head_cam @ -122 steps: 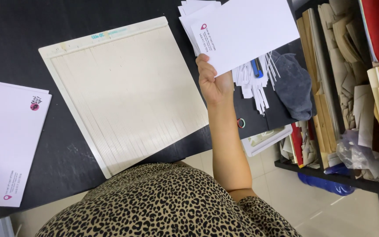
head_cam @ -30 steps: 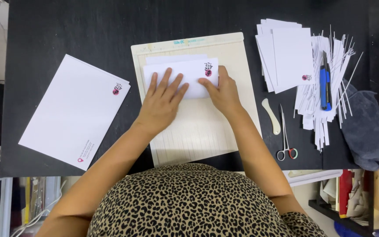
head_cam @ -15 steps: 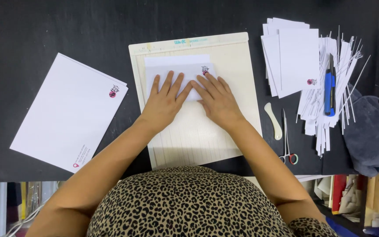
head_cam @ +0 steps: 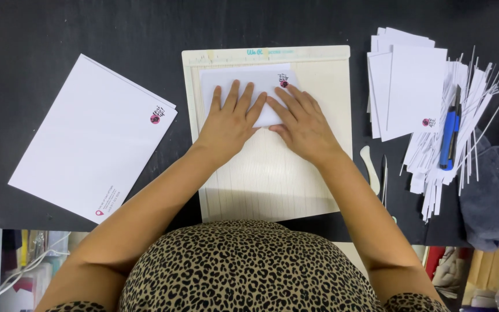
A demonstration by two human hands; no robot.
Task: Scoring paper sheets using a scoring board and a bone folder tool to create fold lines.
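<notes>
Folded white paper sheet with small red-black mark (head_cam: 249, 86): upper centre of frame, lying on cream grooved scoring board (head_cam: 324, 144) on black counter (head_cam: 88, 29).

Left hand (head_cam: 229, 124), right hand (head_cam: 301, 127): flat, fingers spread, pressing sheet; grip closed on nothing.

Advice: keep sheet square against board's top rail, press evenly along fold.

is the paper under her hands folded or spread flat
Folded, it seems: the paper under the left hand and right hand spans far less than the sheets beside the scoring board.

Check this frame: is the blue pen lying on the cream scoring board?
No, the blue pen lies on the pile of white paper strips, right of the cream scoring board.
</notes>
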